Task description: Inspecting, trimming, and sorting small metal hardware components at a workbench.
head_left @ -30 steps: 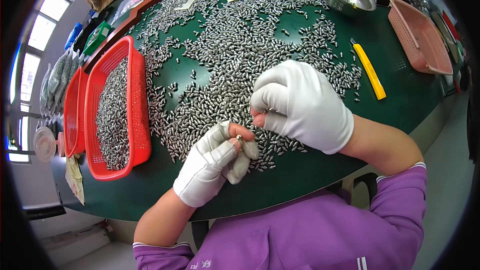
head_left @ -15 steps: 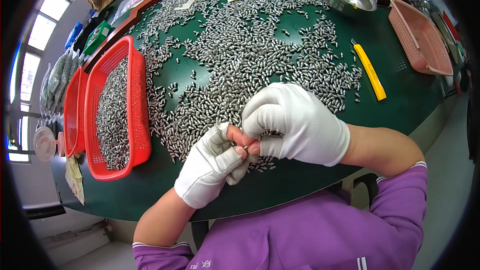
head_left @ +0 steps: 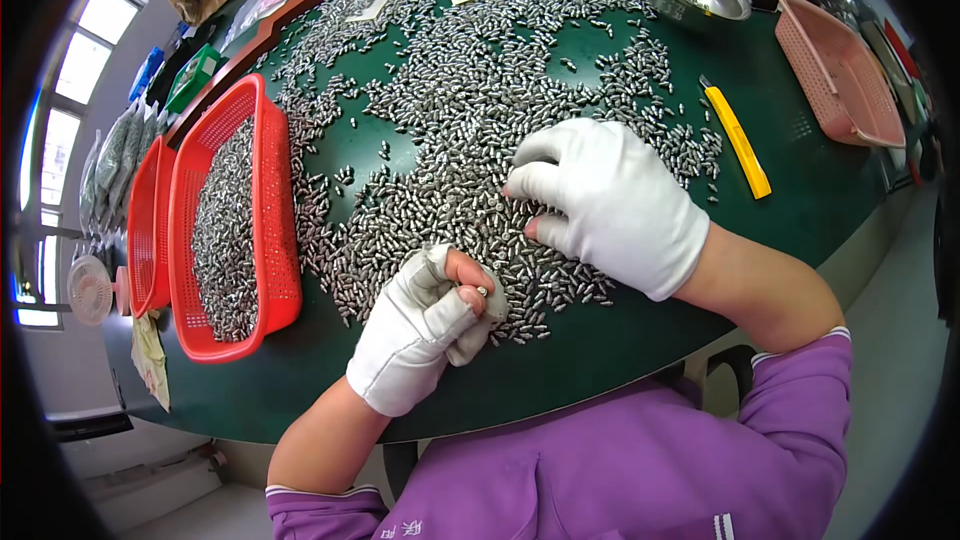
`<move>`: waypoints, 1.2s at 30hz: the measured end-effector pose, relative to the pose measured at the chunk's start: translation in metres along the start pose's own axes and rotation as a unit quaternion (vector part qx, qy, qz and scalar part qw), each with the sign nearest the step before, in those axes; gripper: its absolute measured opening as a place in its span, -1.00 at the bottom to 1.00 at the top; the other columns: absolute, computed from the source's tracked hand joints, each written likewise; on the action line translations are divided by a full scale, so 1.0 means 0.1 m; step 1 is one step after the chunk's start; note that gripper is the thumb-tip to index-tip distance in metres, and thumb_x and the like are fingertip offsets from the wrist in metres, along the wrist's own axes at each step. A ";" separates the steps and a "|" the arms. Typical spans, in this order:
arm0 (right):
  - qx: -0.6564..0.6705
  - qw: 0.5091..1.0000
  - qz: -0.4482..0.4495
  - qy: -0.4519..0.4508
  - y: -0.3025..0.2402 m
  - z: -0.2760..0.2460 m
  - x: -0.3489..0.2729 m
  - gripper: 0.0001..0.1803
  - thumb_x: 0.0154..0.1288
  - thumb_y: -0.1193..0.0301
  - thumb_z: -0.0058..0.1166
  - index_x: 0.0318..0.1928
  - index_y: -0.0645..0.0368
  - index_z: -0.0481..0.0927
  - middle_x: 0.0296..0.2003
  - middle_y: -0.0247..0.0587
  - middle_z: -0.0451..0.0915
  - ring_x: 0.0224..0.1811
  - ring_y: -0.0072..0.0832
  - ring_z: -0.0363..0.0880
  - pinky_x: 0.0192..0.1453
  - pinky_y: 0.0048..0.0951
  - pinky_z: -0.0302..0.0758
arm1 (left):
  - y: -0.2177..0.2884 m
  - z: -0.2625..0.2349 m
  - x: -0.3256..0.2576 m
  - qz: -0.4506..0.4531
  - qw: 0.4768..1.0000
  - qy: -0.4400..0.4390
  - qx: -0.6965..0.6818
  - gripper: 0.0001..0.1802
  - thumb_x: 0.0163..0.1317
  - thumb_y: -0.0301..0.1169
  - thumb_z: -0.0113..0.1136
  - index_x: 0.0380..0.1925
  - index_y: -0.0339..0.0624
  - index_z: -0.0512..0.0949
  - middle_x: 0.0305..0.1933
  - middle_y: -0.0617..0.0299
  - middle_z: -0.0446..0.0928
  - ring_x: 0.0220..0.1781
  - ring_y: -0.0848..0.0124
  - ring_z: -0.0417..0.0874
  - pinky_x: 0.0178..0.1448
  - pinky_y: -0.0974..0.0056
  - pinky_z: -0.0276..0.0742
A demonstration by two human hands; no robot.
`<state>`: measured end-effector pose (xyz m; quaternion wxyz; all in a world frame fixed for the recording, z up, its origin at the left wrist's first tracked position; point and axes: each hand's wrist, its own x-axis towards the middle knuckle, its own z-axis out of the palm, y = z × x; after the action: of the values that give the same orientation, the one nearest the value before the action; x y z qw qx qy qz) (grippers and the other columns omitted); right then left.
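– Left hand [head_left: 415,330] pinching a metal piece [head_left: 484,291] between thumb and forefinger, by the near edge of the pile [head_left: 430,200]!
– A light fingertip pinch should steady it best. Right hand [head_left: 618,202]?
– Half-curled over the pile; can't tell if it grips anything.
– And the piece: tiny, silvery, mostly hidden.

The left hand [head_left: 412,328] pinches; the right hand [head_left: 618,205] curves loosely.
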<state>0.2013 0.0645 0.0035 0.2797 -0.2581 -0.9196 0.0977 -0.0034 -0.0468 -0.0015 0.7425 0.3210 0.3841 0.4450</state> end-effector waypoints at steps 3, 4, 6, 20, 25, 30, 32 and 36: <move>-0.011 0.997 0.043 -0.070 0.02 -0.01 -0.02 -0.79 -0.01 0.39 0.30 -0.30 0.12 0.65 -0.26 -0.27 0.59 -0.21 -0.23 0.58 -0.13 -0.25 0.55 | 0.00 0.00 0.00 -0.011 1.000 0.008 0.022 -0.80 0.37 -0.23 0.18 -0.21 -0.10 0.48 -0.31 0.24 0.56 -0.55 0.61 0.34 -0.51 0.50 0.20; -0.011 0.997 0.043 -0.070 0.01 0.00 -0.02 -0.79 -0.01 0.39 0.30 -0.30 0.12 0.65 -0.26 -0.27 0.59 -0.21 -0.23 0.58 -0.13 -0.25 0.55 | -0.01 0.01 0.00 -0.007 1.000 0.010 0.022 -0.79 0.38 -0.22 0.16 -0.21 -0.10 0.48 -0.31 0.24 0.56 -0.56 0.61 0.34 -0.51 0.50 0.20; -0.053 0.996 0.035 -0.068 -0.01 0.02 -0.01 -0.85 0.03 0.40 0.27 -0.35 0.11 0.63 -0.29 -0.27 0.59 -0.23 -0.25 0.57 -0.14 -0.25 0.55 | -0.01 0.01 0.00 -0.002 1.000 0.014 0.022 -0.78 0.39 -0.20 0.15 -0.21 -0.10 0.49 -0.31 0.24 0.57 -0.56 0.62 0.33 -0.51 0.51 0.20; 0.142 0.979 -0.115 0.095 -0.19 0.07 0.06 -0.83 -0.10 0.36 0.26 -0.52 0.16 0.58 -0.55 -0.22 0.51 -0.47 -0.24 0.57 -0.46 -0.26 0.52 | 0.05 0.02 0.00 -0.048 0.998 -0.036 -0.006 -0.76 0.38 -0.23 0.13 -0.12 -0.12 0.44 -0.22 0.26 0.54 -0.54 0.61 0.33 -0.50 0.50 0.15; 0.180 0.971 -0.140 0.075 -0.19 0.01 0.07 -0.83 -0.09 0.35 0.26 -0.52 0.15 0.57 -0.54 -0.24 0.52 -0.48 -0.24 0.57 -0.47 -0.26 0.52 | 0.06 0.08 -0.01 -0.071 0.996 0.014 0.044 -0.80 0.38 -0.25 0.14 -0.20 -0.12 0.43 -0.30 0.27 0.54 -0.55 0.61 0.36 -0.50 0.49 0.20; 0.117 0.979 -0.149 0.079 -0.23 -0.03 0.06 -0.83 -0.07 0.34 0.25 -0.52 0.15 0.57 -0.49 -0.24 0.56 -0.44 -0.25 0.58 -0.45 -0.27 0.52 | 0.09 0.14 -0.02 -0.086 0.991 0.074 0.068 -0.82 0.39 -0.28 0.15 -0.25 -0.12 0.44 -0.38 0.29 0.53 -0.55 0.60 0.39 -0.51 0.48 0.25; 0.110 0.980 -0.155 0.066 -0.19 -0.03 0.05 -0.81 -0.01 0.30 0.27 -0.45 0.12 0.57 -0.46 -0.26 0.57 -0.43 -0.26 0.59 -0.45 -0.28 0.49 | 0.11 0.12 -0.02 -0.065 0.996 0.034 0.054 -0.83 0.37 -0.29 0.17 -0.23 -0.12 0.45 -0.39 0.29 0.54 -0.55 0.59 0.40 -0.51 0.49 0.25; 0.191 0.971 -0.142 0.028 -0.19 0.01 0.05 -0.85 -0.07 0.35 0.25 -0.48 0.13 0.59 -0.46 -0.25 0.58 -0.41 -0.25 0.59 -0.41 -0.28 0.53 | 0.07 0.09 -0.03 -0.055 0.996 0.008 0.074 -0.82 0.37 -0.28 0.17 -0.19 -0.12 0.47 -0.37 0.28 0.54 -0.55 0.59 0.40 -0.51 0.49 0.25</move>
<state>0.1897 0.0510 0.0108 0.3604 -0.0692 -0.9031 0.2231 0.0004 -0.0482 0.0096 0.7369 0.3501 0.4387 0.3768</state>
